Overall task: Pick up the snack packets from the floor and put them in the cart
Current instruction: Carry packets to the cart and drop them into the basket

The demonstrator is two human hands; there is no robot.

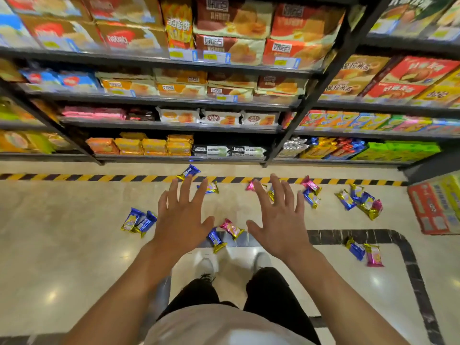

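While our left hand and right hand hover empty with fingers spread above the snack packets scattered on the floor, we judge no pickup begun; next, crouch and grasp the nearest, cart unseen.

Hovering left hand and right hand, fingers spread, over snack packets lying scattered across floor.

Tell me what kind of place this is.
Most likely a grocery store aisle: tiered shelves stacked with boxed biscuits, price tags on the shelf edges, and hazard tape on the tiled floor.
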